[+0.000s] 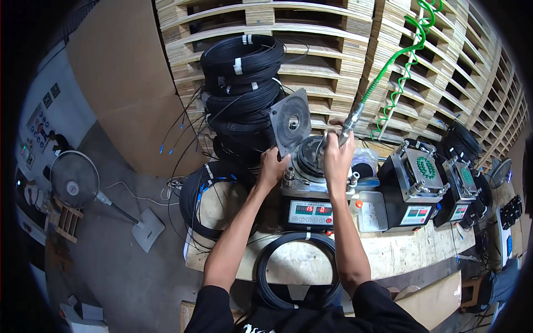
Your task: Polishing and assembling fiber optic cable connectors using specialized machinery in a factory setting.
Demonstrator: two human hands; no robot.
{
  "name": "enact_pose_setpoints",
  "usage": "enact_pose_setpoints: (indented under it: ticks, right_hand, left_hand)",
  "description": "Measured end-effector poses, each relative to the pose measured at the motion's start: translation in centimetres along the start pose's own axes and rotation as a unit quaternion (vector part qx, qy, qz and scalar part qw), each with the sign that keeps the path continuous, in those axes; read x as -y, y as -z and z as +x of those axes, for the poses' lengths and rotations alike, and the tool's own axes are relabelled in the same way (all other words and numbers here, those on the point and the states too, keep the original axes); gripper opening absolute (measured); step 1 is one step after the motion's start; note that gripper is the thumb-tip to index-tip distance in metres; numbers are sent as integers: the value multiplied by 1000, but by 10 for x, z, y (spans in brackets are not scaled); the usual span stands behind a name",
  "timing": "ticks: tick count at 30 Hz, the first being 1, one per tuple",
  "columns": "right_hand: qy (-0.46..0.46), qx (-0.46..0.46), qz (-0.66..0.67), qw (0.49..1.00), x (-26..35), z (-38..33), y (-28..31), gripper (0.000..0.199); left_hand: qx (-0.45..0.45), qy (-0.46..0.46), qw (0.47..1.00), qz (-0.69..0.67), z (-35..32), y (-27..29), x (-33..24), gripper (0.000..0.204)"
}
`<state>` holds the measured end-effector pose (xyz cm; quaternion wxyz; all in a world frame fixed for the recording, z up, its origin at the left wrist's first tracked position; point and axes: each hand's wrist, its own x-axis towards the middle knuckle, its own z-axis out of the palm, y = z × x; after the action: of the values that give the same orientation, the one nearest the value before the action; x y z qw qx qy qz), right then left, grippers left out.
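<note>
My left hand (271, 168) grips the lower edge of a square grey metal plate (283, 133), which is tilted up beside a bench polishing machine (286, 194). The plate has a round disc in its middle. My right hand (337, 161) is closed round an air blow gun (347, 131), held over the machine's round top (306, 158). A green coiled air hose (383, 72) runs from the gun up to the right. The gun's tip is hidden by my right hand. On the machine's front, a control panel (312, 212) shows lit displays.
Coils of black cable (241, 83) are stacked at the back left. Other coils lie left (191, 205) and in front (264, 266). To the right are a clear tray (373, 219) and two similar machines (408, 172). Wooden pallets (311, 61) stand behind; a fan (73, 183) stands left.
</note>
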<state>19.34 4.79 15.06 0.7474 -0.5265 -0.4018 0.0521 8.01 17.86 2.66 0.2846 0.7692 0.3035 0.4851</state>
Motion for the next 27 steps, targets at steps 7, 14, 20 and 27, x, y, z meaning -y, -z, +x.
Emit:
enact_pose_setpoints:
  ticks: [7,14,20,27]
  right_hand:
    - [-20,83,104,991,29,-18,-13,20]
    - [89,-12,121,989,23,19,-17,23]
    - [94,-21,62,993,13,40,-15,20]
    - [48,-8,16,999,-1,43,13,17]
  left_hand:
    - [0,1,1000,-17,2,7,17,29]
    - [-52,12,999,-3,8,-10,26,48]
    - [-69,-25,997,37,9,-11,23,46]
    - [-41,21,998,49,4,-5,12,42]
